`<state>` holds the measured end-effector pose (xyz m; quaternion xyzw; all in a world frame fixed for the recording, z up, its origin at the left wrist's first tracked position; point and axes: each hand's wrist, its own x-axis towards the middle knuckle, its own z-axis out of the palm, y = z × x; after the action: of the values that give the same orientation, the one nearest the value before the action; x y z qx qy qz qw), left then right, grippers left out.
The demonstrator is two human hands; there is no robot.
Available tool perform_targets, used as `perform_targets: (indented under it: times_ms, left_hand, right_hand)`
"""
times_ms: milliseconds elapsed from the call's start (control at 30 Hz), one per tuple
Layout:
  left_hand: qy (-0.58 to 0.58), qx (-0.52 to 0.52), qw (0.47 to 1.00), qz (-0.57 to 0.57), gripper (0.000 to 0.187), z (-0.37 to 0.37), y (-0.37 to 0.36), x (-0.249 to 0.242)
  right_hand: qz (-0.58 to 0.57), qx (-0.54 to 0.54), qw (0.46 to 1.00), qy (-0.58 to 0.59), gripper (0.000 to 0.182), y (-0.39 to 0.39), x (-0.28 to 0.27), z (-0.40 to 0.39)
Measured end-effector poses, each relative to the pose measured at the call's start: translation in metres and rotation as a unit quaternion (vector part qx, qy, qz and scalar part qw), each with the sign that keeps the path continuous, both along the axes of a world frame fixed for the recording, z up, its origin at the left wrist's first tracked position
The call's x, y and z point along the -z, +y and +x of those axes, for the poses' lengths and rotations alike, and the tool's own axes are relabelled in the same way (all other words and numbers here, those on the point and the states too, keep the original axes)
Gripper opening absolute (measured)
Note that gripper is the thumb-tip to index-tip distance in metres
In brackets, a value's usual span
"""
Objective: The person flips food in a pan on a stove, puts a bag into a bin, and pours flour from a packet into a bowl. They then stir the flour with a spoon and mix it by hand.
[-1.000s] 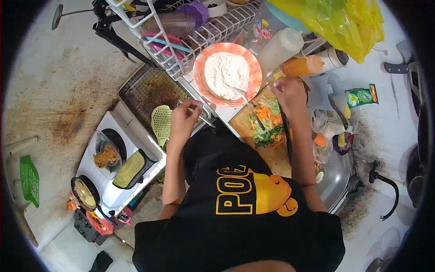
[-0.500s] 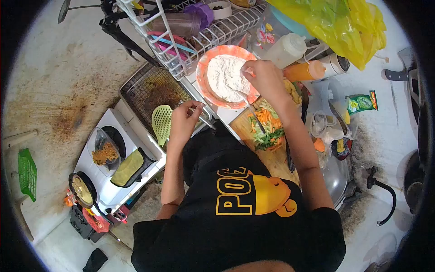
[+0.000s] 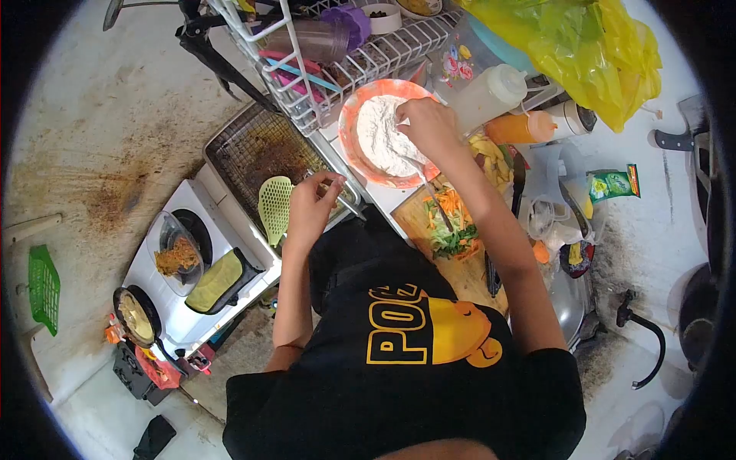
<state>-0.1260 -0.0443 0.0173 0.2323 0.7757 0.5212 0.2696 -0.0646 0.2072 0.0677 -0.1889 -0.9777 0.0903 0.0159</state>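
Above the orange-and-white bowl (image 3: 349,146) of white flour (image 3: 381,136), my right hand (image 3: 426,126) hangs with fingers pinched together. Whatever the pinch holds, if anything, is too small to make out. A metal spoon (image 3: 434,193) leans in the bowl, its handle reaching out over the cutting board (image 3: 468,274). Shredded orange and green vegetables (image 3: 452,226) lie on that board, under my right forearm. My left hand (image 3: 313,201) is raised beside a pale green slotted turner (image 3: 274,207), its fingers curled and thumb drawn in; I cannot see what is between them.
To the left stands a white stove (image 3: 180,307) with a black frying pan (image 3: 138,316) and a clear food container (image 3: 176,257). Ahead are a wire rack (image 3: 376,57) and a wire-meshed tray (image 3: 257,153). Squeeze bottles (image 3: 521,128) and a yellow plastic bag (image 3: 571,54) are on the right.
My right hand has shifted slightly left over the flour, still pinched. My left hand keeps nearly the same pose. The whole view has moved a little.
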Motion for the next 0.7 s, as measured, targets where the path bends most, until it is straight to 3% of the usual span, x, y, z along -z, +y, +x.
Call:
perform_targets:
  times_ms: [300,500,567,700]
  left_hand:
    - [-0.001,0.008,1.0,-0.004,0.023,-0.002,0.005,-0.002]
    - [-0.003,0.007,1.0,-0.001,0.023,-0.005,0.001,0.003]
    - [-0.003,0.008,1.0,0.002,0.023,-0.006,0.001,0.004]
    - [0.002,0.009,1.0,-0.007,0.023,-0.006,0.003,0.004]
  right_hand:
    - [0.018,-0.021,1.0,-0.002,0.009,0.004,0.014,-0.006]
    - [-0.097,0.001,0.993,0.067,0.014,0.015,-0.009,0.006]
    - [-0.2,-0.01,0.976,0.088,0.018,0.023,-0.017,0.011]
    - [-0.31,0.051,0.949,0.044,0.022,0.026,-0.036,0.021]
